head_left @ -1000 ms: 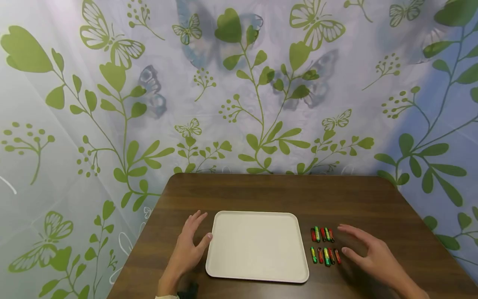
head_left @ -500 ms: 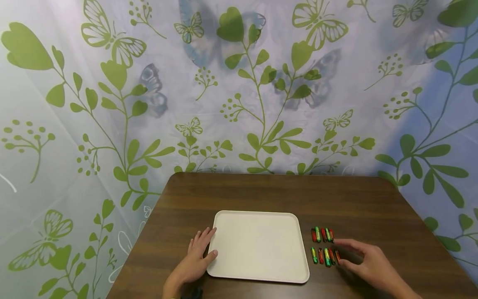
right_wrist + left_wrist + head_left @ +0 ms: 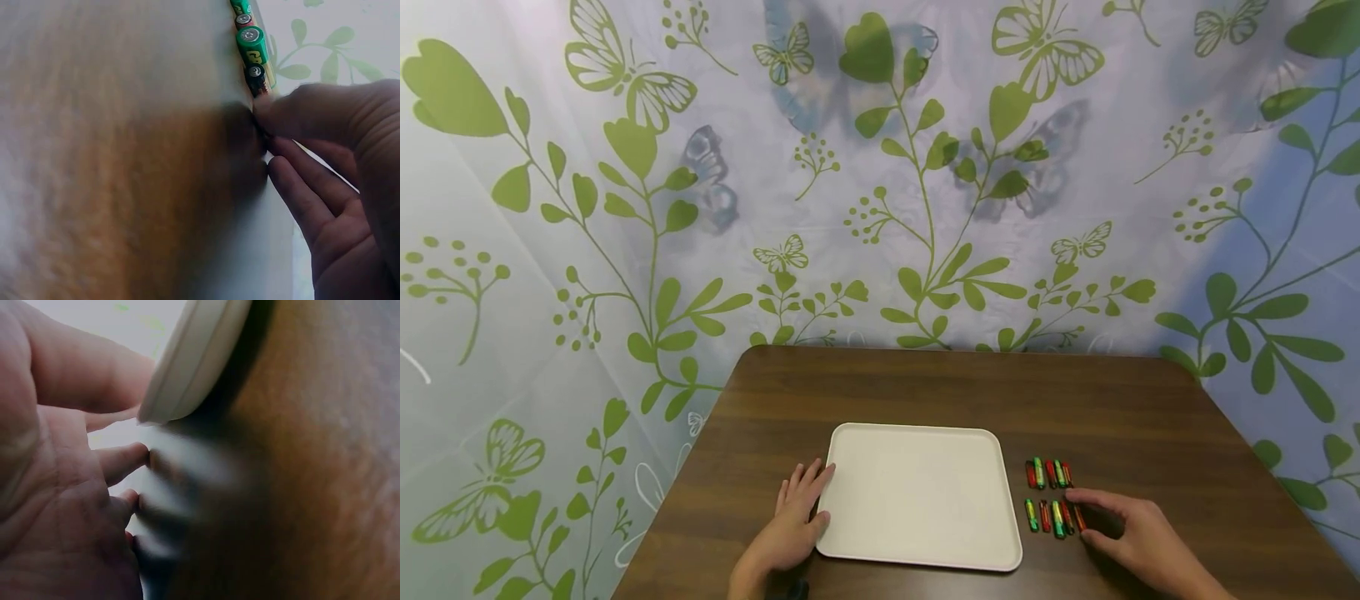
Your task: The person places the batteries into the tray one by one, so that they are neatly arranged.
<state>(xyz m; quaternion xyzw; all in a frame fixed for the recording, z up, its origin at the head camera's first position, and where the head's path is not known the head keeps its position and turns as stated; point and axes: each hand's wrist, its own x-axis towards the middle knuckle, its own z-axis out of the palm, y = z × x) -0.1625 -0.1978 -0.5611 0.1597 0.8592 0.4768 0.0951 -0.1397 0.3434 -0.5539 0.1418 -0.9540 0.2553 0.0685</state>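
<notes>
On the brown table, a cream tray lies flat in front of me. My left hand rests at the tray's left edge with its fingers stretched out; in the left wrist view the thumb meets the tray rim. To the right of the tray, small green and red batteries lie in two rows. My right hand has its thumb and index finger at the two ends of the rightmost front-row battery, pinching it lengthwise. Beside it, a black-ended battery and a thicker green battery show in the right wrist view.
The back row of several batteries lies just beyond the right hand's fingertips. A patterned curtain with leaves and butterflies hangs behind the table and along both sides.
My right hand has moved left and down onto the end battery of the front row, its thumb and index finger drawing closer together. My left hand has come down to the tray's edge.
</notes>
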